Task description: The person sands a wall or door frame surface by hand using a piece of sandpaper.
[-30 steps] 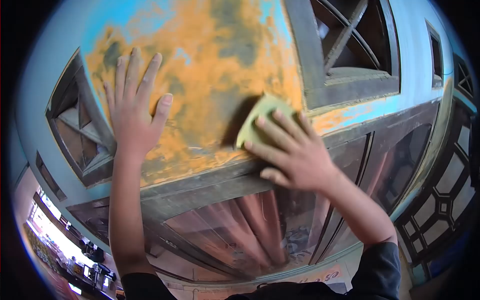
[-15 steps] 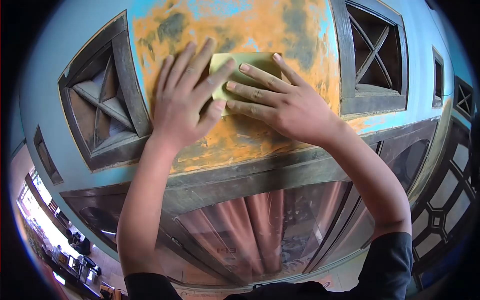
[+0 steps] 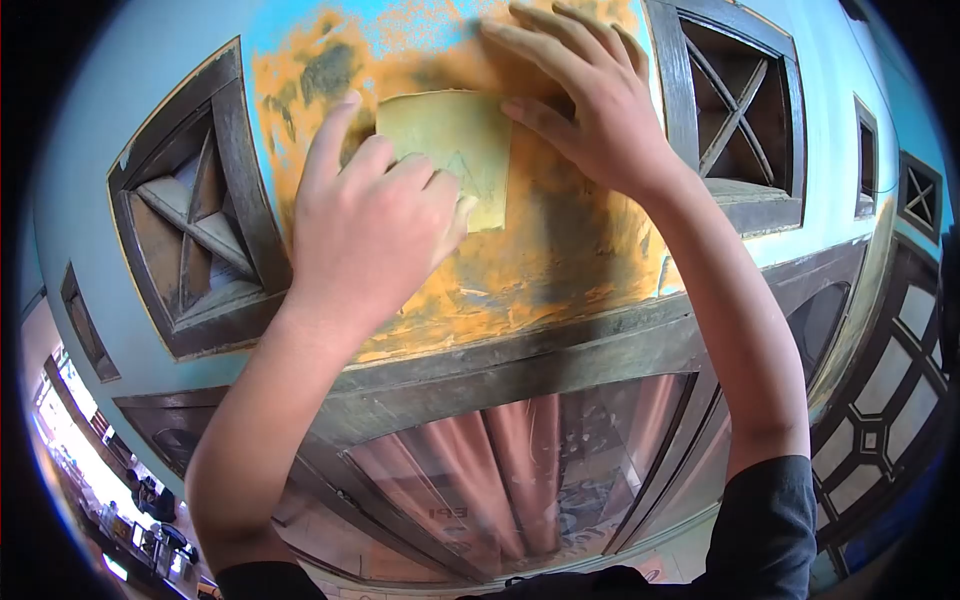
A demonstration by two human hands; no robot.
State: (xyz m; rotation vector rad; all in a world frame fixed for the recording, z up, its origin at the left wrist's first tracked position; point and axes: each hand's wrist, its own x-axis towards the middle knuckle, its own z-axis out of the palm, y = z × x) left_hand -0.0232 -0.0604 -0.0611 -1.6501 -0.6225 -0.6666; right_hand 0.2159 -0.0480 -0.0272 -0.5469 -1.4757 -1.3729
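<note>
Now the left hand (image 3: pixel 370 235) is gripping the yellow sandpaper sheet (image 3: pixel 442 125) at the lower left, with its pointing finger sticking up and its other fingers curling in. The sheet is sitting in front of the patchy orange wall (image 3: pixel 570 235), between the left wooden vent (image 3: pixel 205 222) and the right wooden vent (image 3: pixel 736 104). Beside the sheet's top corner, the right hand (image 3: pixel 612 118) is spreading loose, free fingers

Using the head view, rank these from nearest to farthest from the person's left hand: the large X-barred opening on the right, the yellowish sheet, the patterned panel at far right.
1. Yellowish sheet: partly covered by the left hand.
2. Large X-barred opening: upper right, beyond the right hand.
3. Patterned panel: far right, lower down.
</note>
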